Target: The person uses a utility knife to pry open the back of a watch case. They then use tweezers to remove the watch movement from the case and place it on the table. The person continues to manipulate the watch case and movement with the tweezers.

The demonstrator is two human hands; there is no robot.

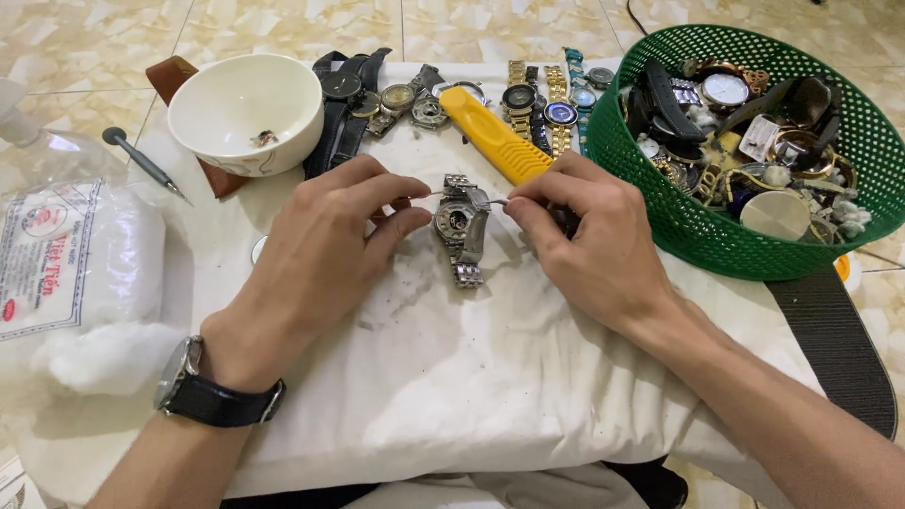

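— What lay on the cloth [452,377]?

— A steel watch [459,226], case back up, its linked metal band running toward the person. The cloth was white, creased and smudged grey around it.

— And the hands?

— The left hand [316,259] had thumb and forefinger pinched at the watch's left edge, on what looked like a thin metal tool [436,193]; whether they gripped it or only steadied the case, I could not tell. The right hand [589,240] was closed on a fine metal pick [496,200] whose tip met the case at the upper right. A yellow plastic handle [492,135], flat and oblong, rose behind the right knuckles; its lower end was hidden, so I could not tell if the hand held it.

— Around them?

— A smooth white bowl [247,111] at the upper left with a small dark bit inside, resting on something brown. A row of watches [452,99], metal and leather straps, along the far edge. A green mesh basket [660,203] to the right, heaped with watches and parts. A slim screwdriver [143,162] left of the bowl, and a plastic bag of white cotton wool [71,264] at the left edge.

— Anything unclear?

— The open movement was too small to read. The left wrist wore a black-strapped wristwatch [193,386].
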